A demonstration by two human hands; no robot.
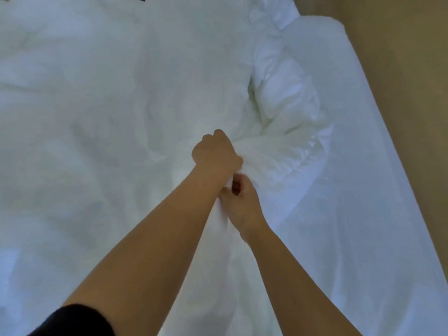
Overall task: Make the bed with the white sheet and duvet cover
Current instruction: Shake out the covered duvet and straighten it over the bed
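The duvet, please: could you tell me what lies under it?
The white sheet shows beside the duvet on the right, so it seems to run beneath. Both the left hand and right hand grip its folds; anything else underneath is covered.

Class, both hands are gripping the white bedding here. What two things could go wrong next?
1. The left hand and right hand grip the duvet cover almost at one spot, so a pull may bunch it instead of spreading it.
2. The duvet lies crumpled beside the bare sheet; a tug might drag it toward the floor.
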